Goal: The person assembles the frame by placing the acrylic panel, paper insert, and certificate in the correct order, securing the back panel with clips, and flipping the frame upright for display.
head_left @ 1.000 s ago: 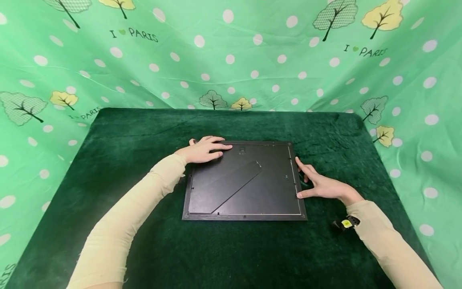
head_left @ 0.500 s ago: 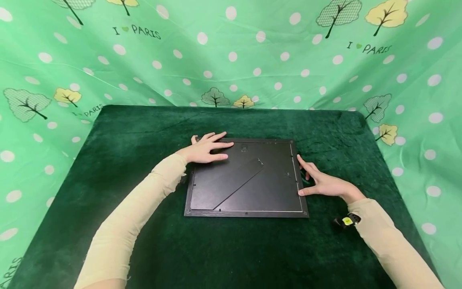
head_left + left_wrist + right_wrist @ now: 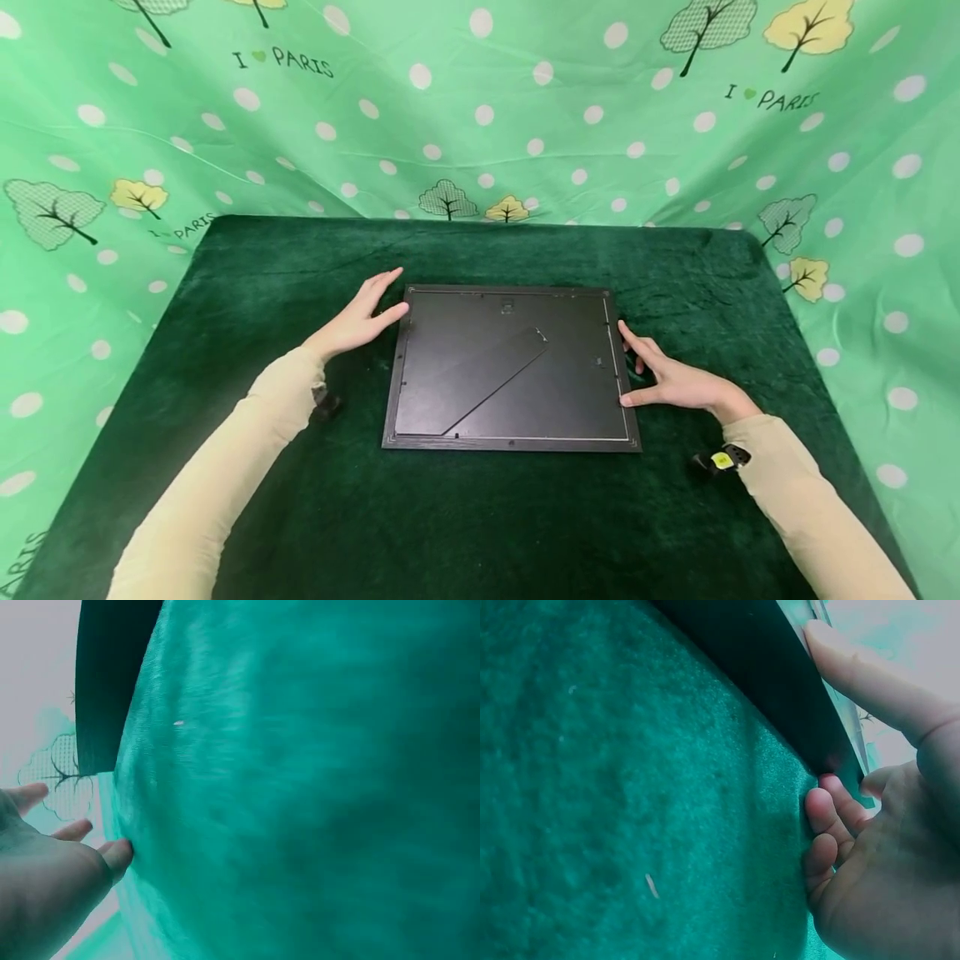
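A black picture frame (image 3: pixel 465 375) lies back side up on the dark green cloth, its slanted easel leg (image 3: pixel 487 367) folded flat against the backing. My left hand (image 3: pixel 358 317) hovers at the frame's far left corner with its fingers extended. The left thumb overlaps the frame's edge in the head view, but the left wrist view shows a gap there. On the opposite side my right hand (image 3: pixel 678 383) holds the frame's right edge. Its thumb rests on the top rim, and other fingertips (image 3: pixel 820 810) sit low against the side wall.
Dark green plush cloth (image 3: pixel 480 525) covers the table. A light green curtain (image 3: pixel 300 150) with white dots and trees hangs behind it and along both sides. Small dark wrist devices (image 3: pixel 723 458) stick out below the sleeves.
My left hand has lifted off the frame's back and shifted left to beside its corner. The right hand keeps its place on the edge. The frame lies still.
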The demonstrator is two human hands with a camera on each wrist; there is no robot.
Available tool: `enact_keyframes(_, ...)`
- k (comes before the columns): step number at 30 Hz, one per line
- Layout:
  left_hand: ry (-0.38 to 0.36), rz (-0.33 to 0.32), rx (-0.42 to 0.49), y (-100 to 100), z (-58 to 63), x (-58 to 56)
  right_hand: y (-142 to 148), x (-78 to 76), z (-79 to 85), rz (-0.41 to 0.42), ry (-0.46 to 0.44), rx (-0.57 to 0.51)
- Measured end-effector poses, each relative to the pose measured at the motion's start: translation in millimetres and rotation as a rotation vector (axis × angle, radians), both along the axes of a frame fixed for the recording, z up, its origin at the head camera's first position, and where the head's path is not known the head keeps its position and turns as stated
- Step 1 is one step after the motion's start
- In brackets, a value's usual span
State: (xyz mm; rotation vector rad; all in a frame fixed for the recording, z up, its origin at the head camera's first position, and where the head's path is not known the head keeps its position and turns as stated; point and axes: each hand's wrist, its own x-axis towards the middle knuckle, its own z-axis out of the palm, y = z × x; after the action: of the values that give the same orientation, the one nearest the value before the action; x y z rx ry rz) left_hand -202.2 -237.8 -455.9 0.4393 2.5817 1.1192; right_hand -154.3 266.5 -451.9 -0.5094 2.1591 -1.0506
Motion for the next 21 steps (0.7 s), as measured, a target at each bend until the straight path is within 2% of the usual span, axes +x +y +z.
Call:
enact_keyframes(6, -0.013, -0.028, -0.076, -5, -5.5, 23.0, 0, 1.5, -0.2, -0.036, -0.007, -0.029)
enact_keyframes(12, -0.022, -0.068, -0.144, 1, -8.9, 43.5, -7, 3.9, -1.1, -0.118, 0.049, -0.044)
enact_keyframes(21, -0.036, -0.084, -0.134, 3, -7.3, 51.3, -14, 0.6, 2.4, -0.133, 0.098, -0.011)
